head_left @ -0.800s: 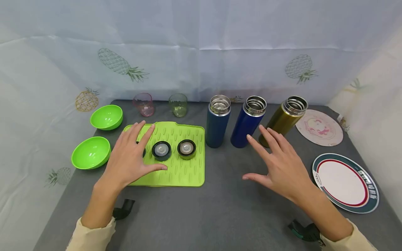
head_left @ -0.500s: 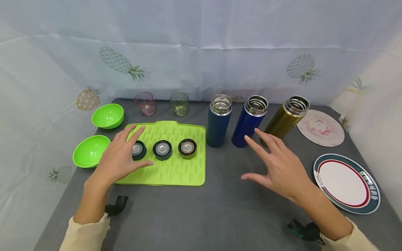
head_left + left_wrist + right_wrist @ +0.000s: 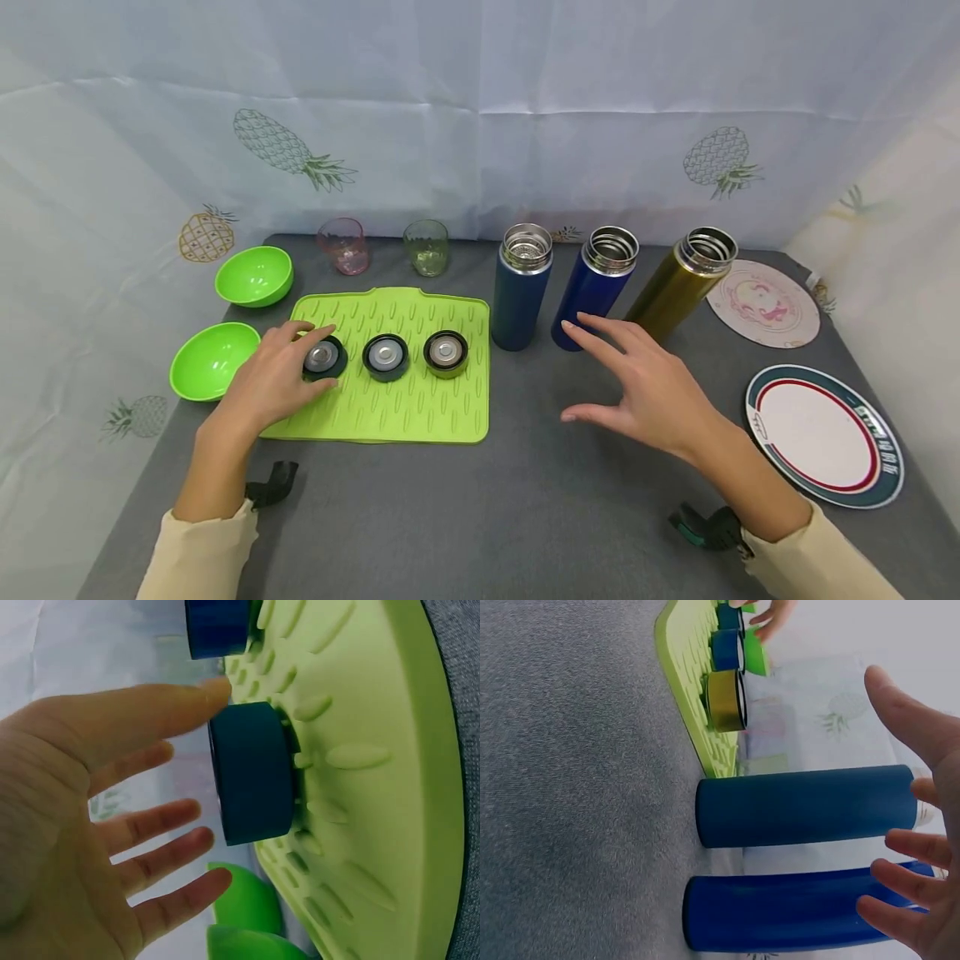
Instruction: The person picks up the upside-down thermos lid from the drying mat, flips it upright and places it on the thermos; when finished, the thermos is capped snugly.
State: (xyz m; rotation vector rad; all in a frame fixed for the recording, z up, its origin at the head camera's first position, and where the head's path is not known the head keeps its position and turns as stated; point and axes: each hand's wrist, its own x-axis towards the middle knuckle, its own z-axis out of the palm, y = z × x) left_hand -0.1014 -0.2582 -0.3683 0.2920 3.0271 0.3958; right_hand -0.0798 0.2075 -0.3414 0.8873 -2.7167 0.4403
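My left hand (image 3: 272, 377) is at the leftmost bottle lid (image 3: 255, 774), a dark teal one on the green ridged mat (image 3: 420, 417). Its thumb and fingers are spread on either side of that lid; whether the thumb touches it I cannot tell. In the same row on the mat lie a blue lid (image 3: 386, 357) and an olive-gold lid (image 3: 446, 353), undersides up. My right hand (image 3: 652, 387) hovers with fingers spread in front of three uncapped bottles: a teal one (image 3: 519, 300), a blue one (image 3: 588, 296) and an olive-gold one (image 3: 675, 292). It holds nothing.
Two green bowls (image 3: 213, 362) stand left of the mat. Behind it are a pink glass (image 3: 345, 250) and a green glass (image 3: 427, 250). At the right lie a pink-patterned round mat (image 3: 765, 304) and a rimmed plate (image 3: 821, 433). A patterned curtain (image 3: 420, 150) hangs behind the grey table.
My left hand has moved left and down, from over the mat to the leftmost lid, which was partly hidden before. My right hand has shifted slightly left. The bottles and lids have stayed put.
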